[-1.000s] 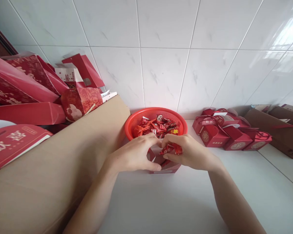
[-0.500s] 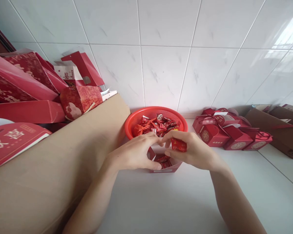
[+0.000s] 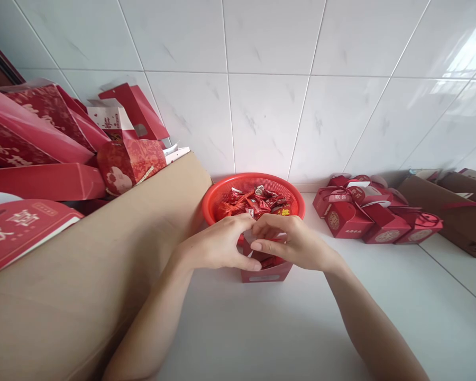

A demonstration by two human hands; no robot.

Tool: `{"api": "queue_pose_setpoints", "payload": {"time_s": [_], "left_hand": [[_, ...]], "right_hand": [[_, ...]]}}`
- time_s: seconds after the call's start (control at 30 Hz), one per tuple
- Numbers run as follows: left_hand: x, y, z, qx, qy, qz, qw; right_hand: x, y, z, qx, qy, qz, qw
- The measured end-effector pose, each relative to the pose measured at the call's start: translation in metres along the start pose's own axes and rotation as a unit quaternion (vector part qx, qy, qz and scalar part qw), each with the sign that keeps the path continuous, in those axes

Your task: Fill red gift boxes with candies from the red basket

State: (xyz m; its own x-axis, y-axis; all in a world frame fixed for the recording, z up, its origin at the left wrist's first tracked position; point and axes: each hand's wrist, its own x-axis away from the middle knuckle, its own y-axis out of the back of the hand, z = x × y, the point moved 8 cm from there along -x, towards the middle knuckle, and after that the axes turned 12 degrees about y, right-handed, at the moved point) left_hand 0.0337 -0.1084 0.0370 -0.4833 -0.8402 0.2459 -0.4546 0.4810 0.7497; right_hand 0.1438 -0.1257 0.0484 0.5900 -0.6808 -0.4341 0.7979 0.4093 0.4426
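A small red gift box (image 3: 264,275) stands in front of me, its top unfolded, with red-wrapped sweets (image 3: 270,262) showing inside. My left hand (image 3: 218,242) is closed round the box's left side, the thumb along the near rim and the fingers toward the back. Over the opening, my right hand (image 3: 291,239) is curled with its thumb below the fingers; whatever is in its grasp is hidden. Just behind both hands sits a red plastic basket (image 3: 208,203) of wrapped sweets (image 3: 262,200).
Several closed red gift boxes (image 3: 349,219) stand at the right, before brown boxes (image 3: 448,214). At the left, a large cardboard box (image 3: 103,254) holds red bags and packaging (image 3: 43,127). A tiled wall (image 3: 269,121) rises behind the white surface (image 3: 238,333).
My right hand has shifted left over the gift box. The red packet that showed in its fingers is out of sight. My left hand has barely moved.
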Motion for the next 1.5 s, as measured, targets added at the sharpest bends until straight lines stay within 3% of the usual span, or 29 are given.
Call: {"api": "queue_pose_setpoints", "payload": {"time_s": [0.4, 0.57, 0.77, 0.93, 1.1, 1.3, 1.5], "left_hand": [[-0.002, 0.001, 0.000, -0.028, -0.014, -0.003, 1.000], [-0.002, 0.000, -0.002, -0.019, -0.024, 0.007, 1.000], [-0.006, 0.003, 0.000, -0.008, -0.038, -0.012, 0.999], [-0.011, 0.005, 0.006, 0.018, -0.036, -0.001, 0.999], [-0.008, 0.006, 0.002, -0.004, -0.069, -0.008, 0.998], [-0.006, 0.016, -0.008, -0.025, -0.152, -0.101, 0.983], [0.008, 0.046, -0.007, 0.118, -0.197, -0.223, 0.948]], "right_hand": [[0.002, -0.002, 0.002, 0.102, 0.000, 0.053, 0.993], [0.005, -0.009, 0.002, 0.167, 0.010, 0.120, 0.979], [0.005, 0.009, 0.008, 0.109, 0.014, 0.028, 0.994], [0.012, 0.038, 0.015, 0.144, 0.017, -0.066, 0.987], [0.019, 0.056, 0.009, 0.187, -0.012, -0.087, 0.978], [0.020, 0.057, -0.012, 0.206, -0.046, -0.024, 0.977], [0.014, 0.053, -0.011, 0.058, -0.011, -0.031, 0.998]]}}
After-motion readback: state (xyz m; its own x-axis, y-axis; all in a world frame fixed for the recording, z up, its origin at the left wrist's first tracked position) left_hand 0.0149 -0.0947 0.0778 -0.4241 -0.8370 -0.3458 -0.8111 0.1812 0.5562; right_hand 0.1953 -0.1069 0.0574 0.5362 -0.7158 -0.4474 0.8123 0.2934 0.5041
